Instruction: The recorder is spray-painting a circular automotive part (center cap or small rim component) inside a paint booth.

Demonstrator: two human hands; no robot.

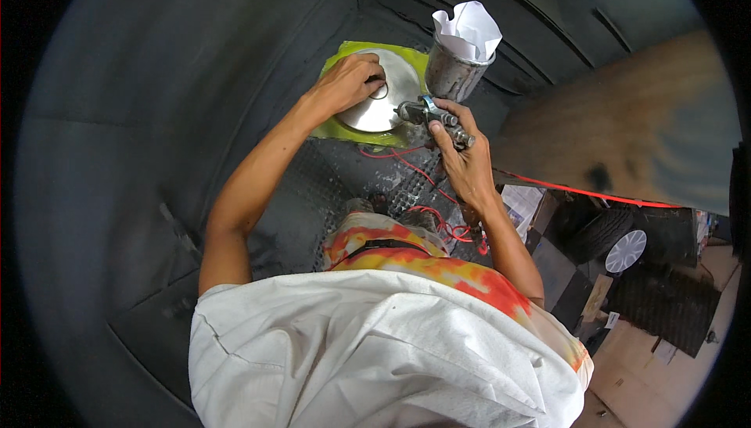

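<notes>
My right hand (465, 154) is closed round a metal spray gun (438, 115), its nozzle pointing left toward a round silver disc (400, 76). Just beyond that hand rises a scuffed metal cup (456, 70), with crumpled white paper (472, 33) sticking out of its top. Whether cup and gun are joined is hidden by my fingers. My left hand (353, 82) rests on the disc, fingers curled in at its middle beside a ring-shaped centre. Beneath the disc lies a yellow-green square sheet (344, 131).
Dark walls (156, 76) surround the left and far sides. A thin red hose (426, 174) loops across the floor near my legs. At right, a brown panel (618, 127) has a red lower edge. Below it are a tyre (601, 234), a wheel cover (627, 251) and a dark mat (665, 307).
</notes>
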